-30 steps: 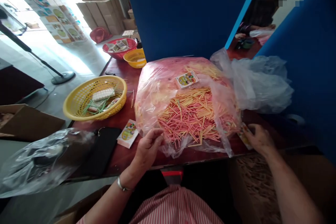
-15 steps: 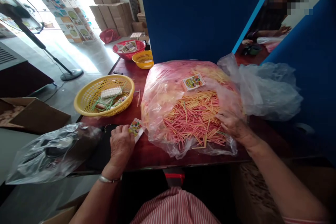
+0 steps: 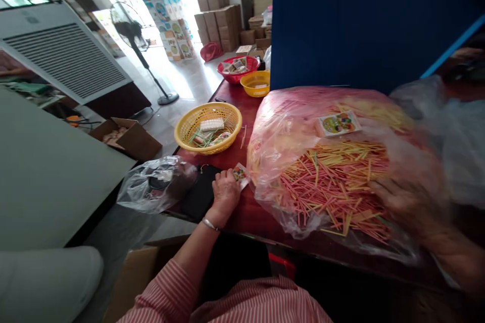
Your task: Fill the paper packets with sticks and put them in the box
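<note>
My left hand point(image 3: 226, 193) rests on the dark red table, its fingers curled over a small printed card packet point(image 3: 239, 173) whose picture side faces up. My right hand point(image 3: 401, 204) is slightly blurred, with its fingers stretched out over the right side of a pile of thin pink and yellow sticks point(image 3: 326, 186). Its fingertips touch the sticks, and I see nothing held between them. The sticks fill a large clear plastic bag point(image 3: 276, 133) that is torn wide on top. Another printed packet point(image 3: 338, 123) lies on the bag above the opening.
A yellow basket point(image 3: 182, 131) with packets and green sticks stands left of the bag. Behind it are a red basket point(image 3: 232, 76) and a smaller yellow basket point(image 3: 256, 92). A black pouch point(image 3: 200, 194) and clear bag point(image 3: 151, 186) lie left. A blue partition point(image 3: 341, 25) rises behind.
The view has turned left, so everything sits further right. My left hand stays at the printed packet; my right hand's fingers now lie stretched out over the sticks.
</note>
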The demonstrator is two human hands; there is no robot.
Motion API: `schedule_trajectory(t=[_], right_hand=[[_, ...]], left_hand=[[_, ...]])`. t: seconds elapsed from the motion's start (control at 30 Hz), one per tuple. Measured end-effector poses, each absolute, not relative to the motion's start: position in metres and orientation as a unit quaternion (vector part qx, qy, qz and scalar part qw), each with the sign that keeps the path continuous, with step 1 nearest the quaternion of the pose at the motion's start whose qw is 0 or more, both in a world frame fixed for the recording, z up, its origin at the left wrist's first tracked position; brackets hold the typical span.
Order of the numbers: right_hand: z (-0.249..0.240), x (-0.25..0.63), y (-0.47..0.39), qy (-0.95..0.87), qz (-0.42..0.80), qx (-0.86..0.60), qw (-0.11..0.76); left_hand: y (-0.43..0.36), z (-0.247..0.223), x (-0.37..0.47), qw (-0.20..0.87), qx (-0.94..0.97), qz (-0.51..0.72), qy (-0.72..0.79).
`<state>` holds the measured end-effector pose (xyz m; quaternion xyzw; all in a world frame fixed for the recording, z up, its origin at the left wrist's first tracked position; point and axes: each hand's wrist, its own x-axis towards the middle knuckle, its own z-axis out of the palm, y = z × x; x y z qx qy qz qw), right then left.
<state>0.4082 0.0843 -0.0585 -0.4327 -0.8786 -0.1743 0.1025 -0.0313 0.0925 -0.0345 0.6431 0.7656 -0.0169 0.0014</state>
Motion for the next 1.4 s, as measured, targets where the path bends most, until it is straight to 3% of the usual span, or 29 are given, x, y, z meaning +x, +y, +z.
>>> schedule_trajectory(t=[0.1,0.27,0.4,0.57,0.67,0.83,1.1,1.2,1.3,1.4], right_hand=[[-0.068,0.409,0.087,-0.875,-0.199,-0.418,0.142],[-0.053,0.390,0.078,-0.853,-0.178,-0.479,0.112],[-0.049,0.382,0.079,-0.825,-0.170,-0.521,0.138],[-0.050,0.383,0.082,-0.803,-0.104,-0.563,0.166],[-0.050,0.382,0.082,-0.766,-0.020,-0.596,0.240],[-0.046,0.376,0.084,-0.691,0.129,-0.629,0.333],[-0.034,0.364,0.087,-0.644,0.146,-0.663,0.352],[-0.025,0.353,0.088,-0.603,0.154,-0.659,0.422],[-0.014,0.334,0.090,-0.492,0.229,-0.614,0.574],[-0.002,0.311,0.088,-0.355,0.356,-0.525,0.687]], left_hand=[[0.099,-0.036,-0.033,-0.003,0.632,-0.011,0.775],[0.114,-0.042,-0.047,0.060,0.632,0.026,0.772],[0.123,-0.053,-0.060,0.095,0.634,0.091,0.762],[0.123,-0.057,-0.063,0.136,0.617,0.147,0.761],[0.120,-0.054,-0.061,0.151,0.610,0.184,0.756],[0.115,-0.040,-0.062,0.251,0.548,0.284,0.746],[0.098,0.016,-0.049,0.299,0.500,0.450,0.677],[0.085,0.029,-0.017,0.424,0.513,0.431,0.609],[0.074,0.025,0.027,0.537,0.569,0.360,0.508],[0.069,0.006,0.069,0.557,0.626,0.326,0.439]])
